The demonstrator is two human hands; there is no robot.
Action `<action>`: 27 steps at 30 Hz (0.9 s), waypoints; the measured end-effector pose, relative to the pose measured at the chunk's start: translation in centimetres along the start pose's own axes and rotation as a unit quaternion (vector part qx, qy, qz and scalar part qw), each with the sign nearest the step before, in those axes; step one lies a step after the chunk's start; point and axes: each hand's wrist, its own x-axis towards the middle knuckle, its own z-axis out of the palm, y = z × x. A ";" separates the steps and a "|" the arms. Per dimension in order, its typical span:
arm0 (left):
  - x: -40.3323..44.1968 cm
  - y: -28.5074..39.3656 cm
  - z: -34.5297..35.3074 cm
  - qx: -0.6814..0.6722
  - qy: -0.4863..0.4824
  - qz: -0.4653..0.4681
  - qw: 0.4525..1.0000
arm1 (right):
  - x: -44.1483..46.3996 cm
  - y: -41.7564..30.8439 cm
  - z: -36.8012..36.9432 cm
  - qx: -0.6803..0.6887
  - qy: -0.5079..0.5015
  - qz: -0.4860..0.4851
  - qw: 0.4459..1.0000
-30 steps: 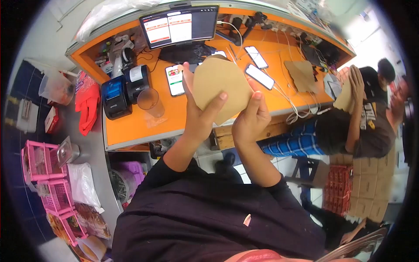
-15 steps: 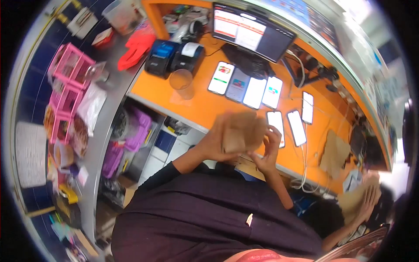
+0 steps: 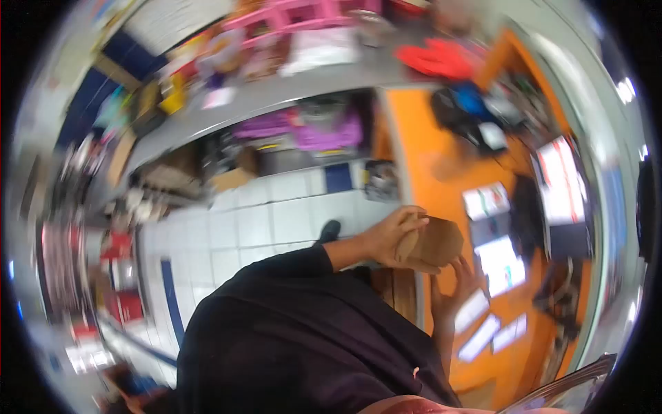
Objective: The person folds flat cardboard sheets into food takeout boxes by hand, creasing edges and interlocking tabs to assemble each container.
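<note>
1. Head view: the left hand (image 3: 392, 239) grips the box (image 3: 443, 241), its fingers closed on the cardboard wall at 1 side.
2. The box is plain brown with its open mouth turned towards the camera; it is held up at the front edge of the orange table (image 3: 418, 141), between both hands.
3. The right hand (image 3: 460, 290) is just beside the box's lower corner, fingers parted and partly bent, tips reaching its edge; blur hides whether they grip it, so I cannot tell.
4. Beyond the right hand, 3 lit phones (image 3: 479, 338) lie near each other on the table.
5. Past the box, more bright screens lie before the monitor (image 3: 564, 183).
6. A black and blue printer (image 3: 472, 102) stands farther along the table, blurred.
7. A grey counter (image 3: 276, 90) holds pink baskets (image 3: 296, 17), a white bag (image 3: 321, 52) and a red bag (image 3: 438, 58).
8. Purple crates (image 3: 331, 131) sit beneath that counter, above white floor tiles (image 3: 248, 224).
</note>
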 end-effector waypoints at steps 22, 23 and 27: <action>-38.2 -11.0 -74.2 0.468 0.416 -0.358 0.692 | 7.8 -40.3 44.7 0.256 -0.189 -0.099 0.943; -40.0 -11.2 -76.1 0.478 0.407 -0.374 0.683 | 7.4 -42.8 46.4 0.249 -0.202 -0.123 0.939; -49.2 -14.1 -87.8 0.578 0.367 -0.411 0.602 | 6.5 -51.2 49.1 0.249 -0.314 -0.125 0.908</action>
